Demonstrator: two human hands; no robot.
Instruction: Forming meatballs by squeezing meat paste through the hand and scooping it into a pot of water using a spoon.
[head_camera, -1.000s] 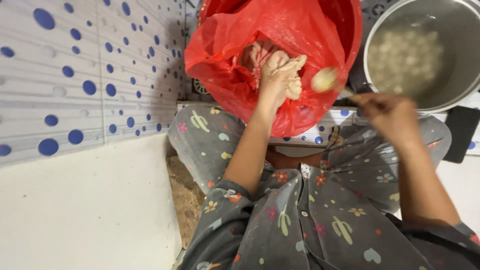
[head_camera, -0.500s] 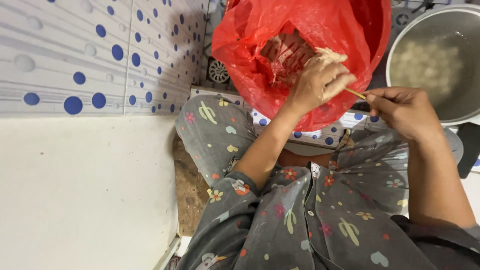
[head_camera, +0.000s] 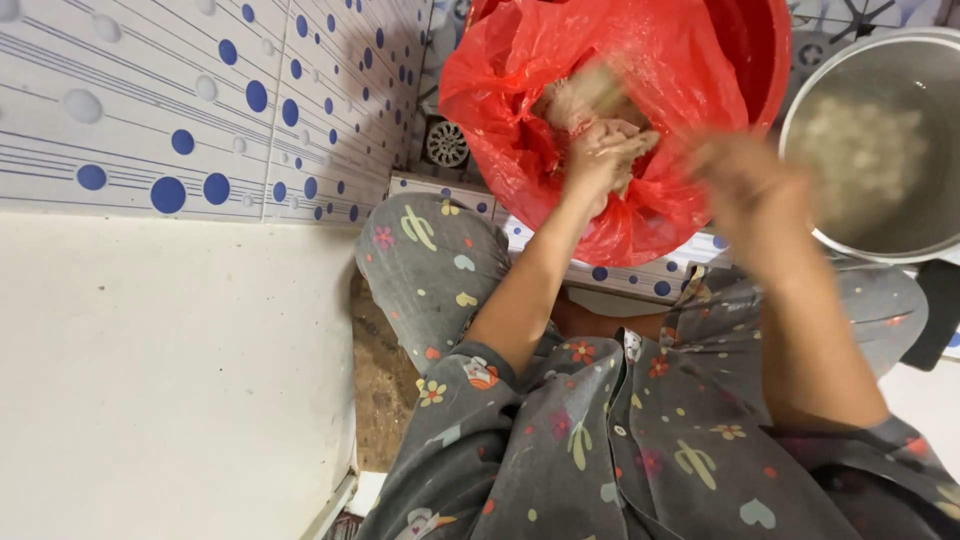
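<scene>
Your left hand (head_camera: 605, 150), at upper centre of the frame, is closed in a pinch on pale minced paste (head_camera: 590, 105) inside the one red plastic bag (head_camera: 640, 60). Your right hand (head_camera: 745, 180) is blurred; its grip cannot be told. Beyond, at upper right, one metal pot (head_camera: 880, 140) already holds many pale balls; paste remains in the bag.

Blue-dotted wall tiles (head_camera: 220, 110), floor drain (head_camera: 447, 143)
</scene>
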